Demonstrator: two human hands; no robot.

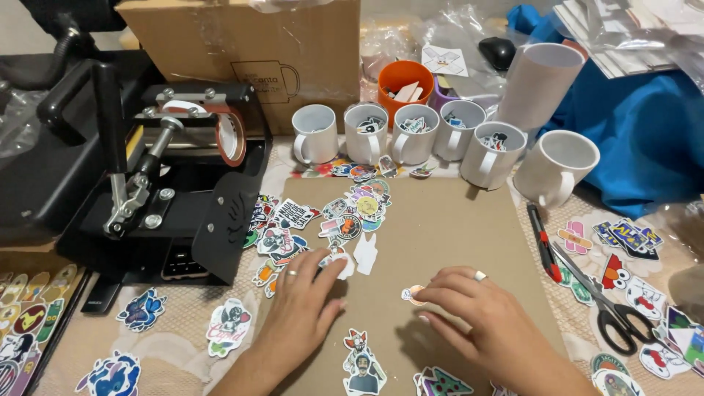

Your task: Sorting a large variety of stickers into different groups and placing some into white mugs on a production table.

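My left hand [301, 304] lies flat on the brown cardboard sheet [440, 235], its fingertips on a white-backed sticker [342, 262] at the edge of a sticker pile [345, 209]. A ring sits on one finger. My right hand [477, 312], also ringed, rests on the cardboard with its fingertips touching a small round sticker [412, 295]. Neither hand lifts anything. More stickers [363, 363] lie near the front edge between my wrists.
A black mug heat press [176, 176] stands at the left. Several white mugs [411, 133] stand in a row behind the cardboard, some holding stickers. Scissors [612, 312] and a red cutter [544, 242] lie at the right among stickers. A cardboard box [242, 44] is behind.
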